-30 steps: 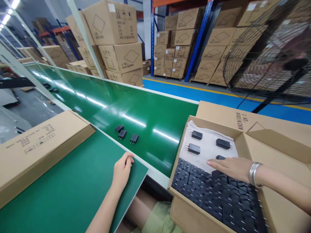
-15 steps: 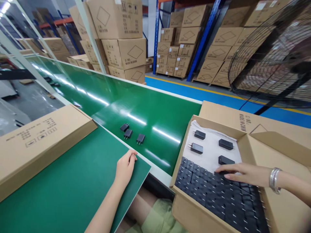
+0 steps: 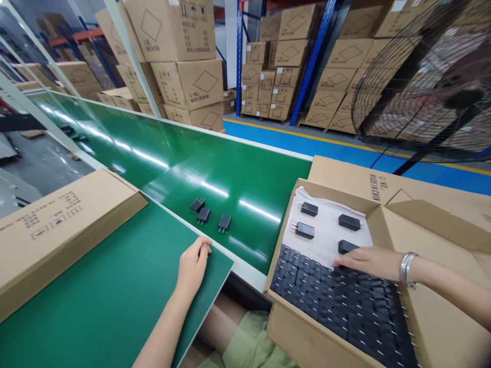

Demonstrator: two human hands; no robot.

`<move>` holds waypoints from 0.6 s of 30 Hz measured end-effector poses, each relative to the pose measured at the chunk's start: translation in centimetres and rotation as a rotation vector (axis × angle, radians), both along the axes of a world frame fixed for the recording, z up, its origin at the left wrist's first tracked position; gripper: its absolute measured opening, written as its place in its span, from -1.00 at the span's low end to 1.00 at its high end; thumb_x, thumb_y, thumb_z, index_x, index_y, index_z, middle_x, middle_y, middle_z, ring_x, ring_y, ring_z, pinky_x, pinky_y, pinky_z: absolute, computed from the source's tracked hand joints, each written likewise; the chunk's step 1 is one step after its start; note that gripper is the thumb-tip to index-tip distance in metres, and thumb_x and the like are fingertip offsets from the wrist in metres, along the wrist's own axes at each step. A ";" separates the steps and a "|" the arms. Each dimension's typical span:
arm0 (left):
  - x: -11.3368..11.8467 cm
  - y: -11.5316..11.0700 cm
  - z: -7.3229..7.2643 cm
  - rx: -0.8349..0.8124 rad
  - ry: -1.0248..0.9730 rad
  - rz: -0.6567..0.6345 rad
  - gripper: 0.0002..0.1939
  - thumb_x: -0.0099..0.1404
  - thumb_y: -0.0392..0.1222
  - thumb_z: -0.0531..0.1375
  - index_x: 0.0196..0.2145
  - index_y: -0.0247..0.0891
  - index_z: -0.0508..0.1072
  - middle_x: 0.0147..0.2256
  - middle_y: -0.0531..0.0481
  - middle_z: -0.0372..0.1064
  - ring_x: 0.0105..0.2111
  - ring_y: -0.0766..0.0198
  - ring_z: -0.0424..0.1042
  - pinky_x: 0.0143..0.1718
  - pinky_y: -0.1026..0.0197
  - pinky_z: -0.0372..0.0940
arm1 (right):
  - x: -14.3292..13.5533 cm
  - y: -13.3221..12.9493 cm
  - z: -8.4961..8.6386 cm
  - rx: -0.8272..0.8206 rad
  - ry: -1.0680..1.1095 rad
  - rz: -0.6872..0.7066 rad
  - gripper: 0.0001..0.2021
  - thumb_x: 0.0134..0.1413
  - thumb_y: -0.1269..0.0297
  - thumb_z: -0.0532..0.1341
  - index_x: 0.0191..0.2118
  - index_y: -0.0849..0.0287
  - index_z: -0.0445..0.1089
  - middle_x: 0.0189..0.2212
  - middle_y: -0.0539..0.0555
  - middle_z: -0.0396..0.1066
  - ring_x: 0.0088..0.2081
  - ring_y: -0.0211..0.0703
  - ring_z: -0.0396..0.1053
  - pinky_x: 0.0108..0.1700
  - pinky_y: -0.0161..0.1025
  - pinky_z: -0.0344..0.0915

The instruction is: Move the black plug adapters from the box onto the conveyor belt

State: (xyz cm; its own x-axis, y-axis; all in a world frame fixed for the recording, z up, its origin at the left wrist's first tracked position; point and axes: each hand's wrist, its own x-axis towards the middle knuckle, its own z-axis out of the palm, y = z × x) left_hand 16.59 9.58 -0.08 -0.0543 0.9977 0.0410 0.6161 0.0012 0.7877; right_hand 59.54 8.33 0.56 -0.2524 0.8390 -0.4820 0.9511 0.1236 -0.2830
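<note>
My right hand (image 3: 364, 263) reaches into an open cardboard box (image 3: 278, 273) from the right. Its fingers are drawn together, and their tips touch the upper edge of tightly packed black plug chargers (image 3: 330, 301), prongs up. Whatever the fingers grip is hidden under them. Just behind the hand a loose charger (image 3: 347, 246) is partly covered. More lie on the white liner (image 3: 326, 237), among them one charger (image 3: 305, 230) with prongs to the left. My left hand (image 3: 195, 260) rests closed at the edge of a green board (image 3: 115, 271), visibly holding nothing.
Three black chargers (image 3: 204, 215) lie on the green conveyor belt (image 3: 253, 174) beyond my left hand. A closed carton (image 3: 65, 225) stands on the board at left. Stacked cartons (image 3: 184, 84) line the far side, and a large fan (image 3: 433, 92) stands at right.
The right hand's fingers have closed together and the hand has shifted slightly over the packed chargers. The left hand stays at the board's edge. The whole view has moved a little.
</note>
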 end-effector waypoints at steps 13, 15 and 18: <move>0.4 -0.2 -1.0 0.068 -0.078 0.022 -0.75 0.27 -0.20 -0.07 -0.39 -0.19 0.38 -0.52 0.07 0.37 -0.47 0.27 0.39 -0.38 0.27 0.25 | -18.8 10.1 0.6 0.672 -0.026 0.748 -0.70 0.20 0.45 -0.05 -0.06 0.13 0.34 -0.05 0.14 0.36 -0.14 -0.18 0.32 -0.24 -0.26 0.25; 0.4 -0.2 -1.2 0.084 -0.081 0.019 -0.75 0.28 -0.22 -0.07 -0.39 -0.20 0.38 -0.52 0.07 0.36 -0.47 0.28 0.38 -0.38 0.28 0.24 | -22.6 10.8 -1.6 0.677 -0.027 0.807 -0.70 0.18 0.50 -0.03 -0.06 0.14 0.33 -0.04 0.15 0.35 -0.15 -0.18 0.31 -0.30 -0.28 0.21; 0.5 0.0 -1.5 0.080 -0.085 0.020 -0.74 0.28 -0.24 -0.08 -0.40 -0.20 0.38 -0.54 0.07 0.35 -0.50 0.30 0.37 -0.39 0.29 0.23 | -25.6 11.3 -4.2 0.672 -0.049 0.854 -0.77 0.16 0.54 -0.01 -0.22 0.20 0.36 -0.23 0.18 0.40 -0.21 -0.17 0.30 -0.35 -0.28 0.17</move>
State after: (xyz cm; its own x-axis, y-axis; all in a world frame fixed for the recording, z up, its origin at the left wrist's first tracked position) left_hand 17.11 9.60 -1.62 -0.0806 0.9901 0.1152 0.5479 -0.0525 0.8349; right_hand 33.94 19.62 -3.62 -0.8706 0.4917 -0.0159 0.4861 0.8649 0.1253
